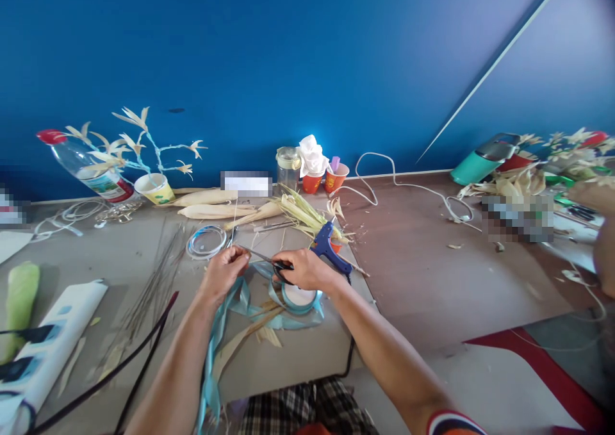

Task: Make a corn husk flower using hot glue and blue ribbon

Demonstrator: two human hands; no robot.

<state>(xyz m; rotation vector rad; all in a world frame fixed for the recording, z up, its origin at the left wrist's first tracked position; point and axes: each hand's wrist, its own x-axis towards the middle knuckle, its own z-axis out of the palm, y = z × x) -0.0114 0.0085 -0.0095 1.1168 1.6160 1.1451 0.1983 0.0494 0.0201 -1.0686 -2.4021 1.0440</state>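
Note:
My right hand [302,269] is closed around the black handles of a pair of scissors [283,267]. Their thin blades reach left toward my left hand [227,265], whose thumb and fingers are pinched together. A thin pale strand [235,214] rises above those fingers; what exactly they hold is too small to make out. Below both hands lies light blue ribbon [240,300], with its roll [300,299] just under my right hand. Dry corn husk strips [245,336] rest beside the ribbon. A blue glue gun [330,249] stands right of my right hand.
Behind my hands lie corn husks [211,211], a coil of wire [205,241] and a glass jar [288,169]. Husk flowers stand in a paper cup [154,189]. Left are thin sticks [156,287] and a power strip [62,339] with black cords. Another person's arm [605,249] is at far right.

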